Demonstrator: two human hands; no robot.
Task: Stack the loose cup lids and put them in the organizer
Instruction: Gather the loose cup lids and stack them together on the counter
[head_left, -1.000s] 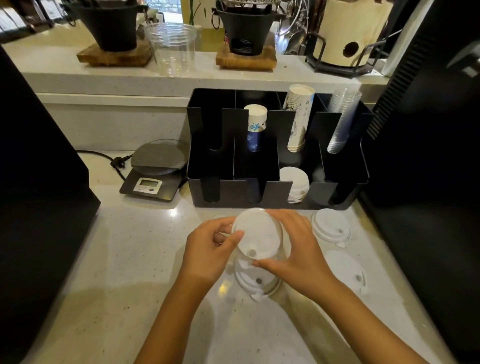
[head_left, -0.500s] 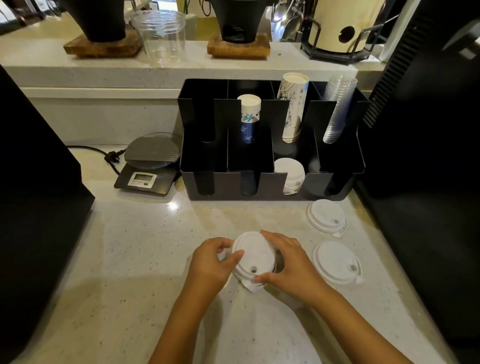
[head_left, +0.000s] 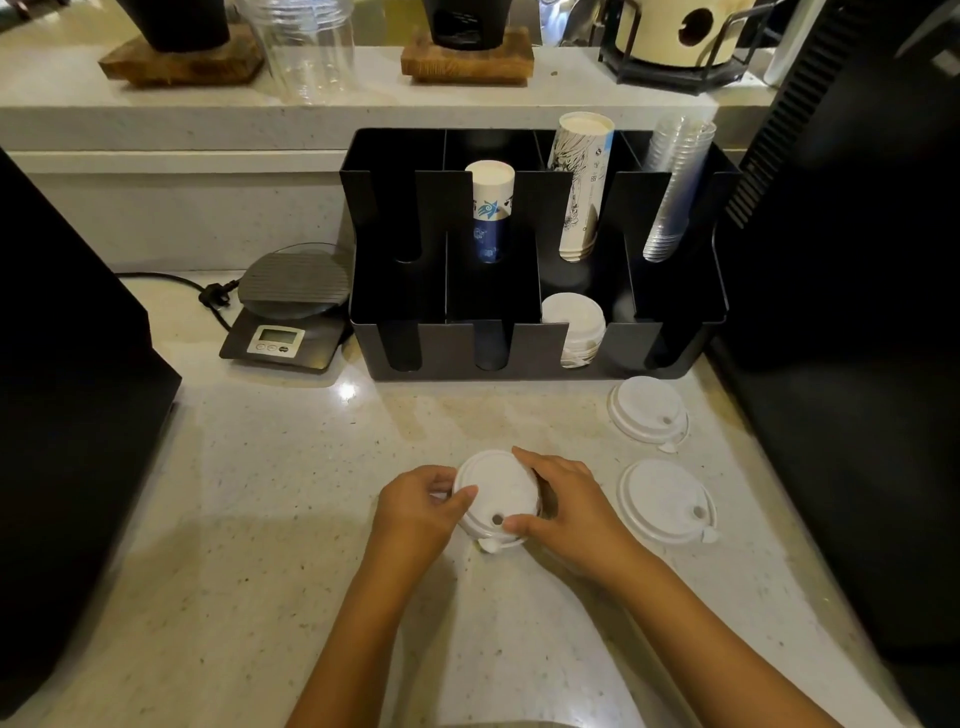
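A small stack of white cup lids (head_left: 496, 496) rests on the counter between my hands. My left hand (head_left: 418, 512) grips its left rim and my right hand (head_left: 563, 506) grips its right rim. Two single white lids lie loose to the right, one nearer the organizer (head_left: 647, 413) and one closer to me (head_left: 665, 501). The black organizer (head_left: 535, 351) stands behind them. Its front third slot holds a stack of white lids (head_left: 574, 325).
The organizer's back slots hold paper cups (head_left: 582, 182) and clear plastic cups (head_left: 675, 182). A digital scale (head_left: 288, 312) with a cord sits left of the organizer. Large black machines flank the counter at left (head_left: 62, 389) and right (head_left: 857, 312). A raised ledge (head_left: 182, 119) runs behind.
My hands lowered the held lid onto the lid lying on the counter, so the two now sit as one stack. The view has tilted down a little.
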